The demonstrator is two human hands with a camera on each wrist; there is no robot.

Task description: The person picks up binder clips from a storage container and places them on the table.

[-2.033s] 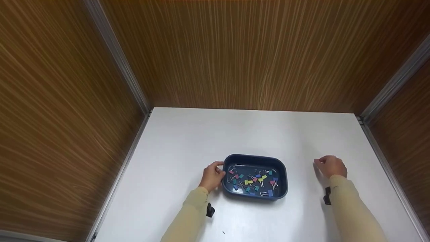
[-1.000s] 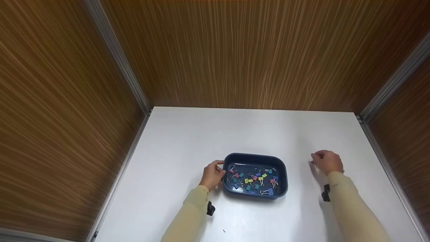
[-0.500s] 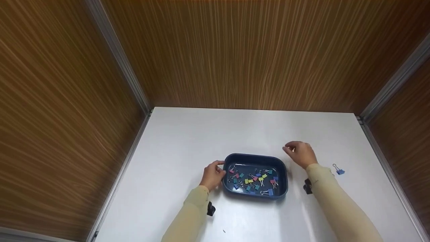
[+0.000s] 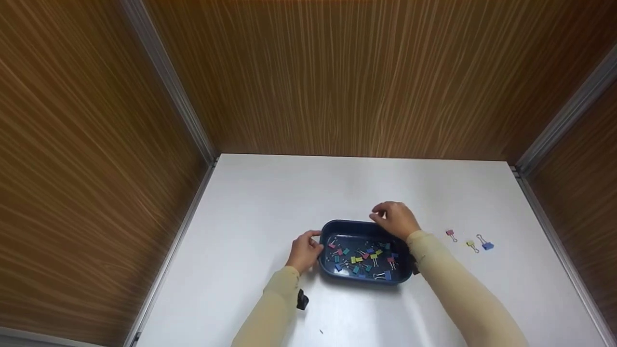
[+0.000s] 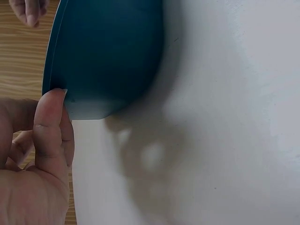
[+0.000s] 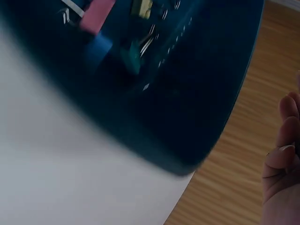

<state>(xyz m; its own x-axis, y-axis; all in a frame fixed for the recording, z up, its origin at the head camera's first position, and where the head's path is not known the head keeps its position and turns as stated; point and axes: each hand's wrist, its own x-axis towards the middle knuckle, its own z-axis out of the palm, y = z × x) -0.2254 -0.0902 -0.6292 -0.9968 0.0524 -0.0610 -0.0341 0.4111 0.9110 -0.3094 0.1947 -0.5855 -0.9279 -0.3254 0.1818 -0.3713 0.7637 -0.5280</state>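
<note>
In the head view, my left hand (image 4: 304,251) grips the left wall of a dark blue plastic tray (image 4: 324,262). Its thumb (image 5: 48,112) presses on that wall in the left wrist view. The tray holds several small binder clips, among them a yellow clip (image 4: 374,257) and a blue clip (image 4: 387,275). Over the tray's back rim hovers my right hand (image 4: 396,220), its fingers loosely bent and nothing visible between them. To the right on the table lie a pink binder clip (image 4: 450,233), a yellow binder clip (image 4: 470,244) and a larger blue binder clip (image 4: 488,246).
The white table (image 4: 270,193) is bounded by wood-grain panels at the back (image 4: 337,86), left and right. A tiny dark speck (image 4: 321,331) lies near the front. My right forearm (image 4: 458,284) crosses beside the tray's right end.
My right hand has moved left from the table's right side to above the tray's back rim, uncovering the three clips there. My left hand and the tray have stayed put.
</note>
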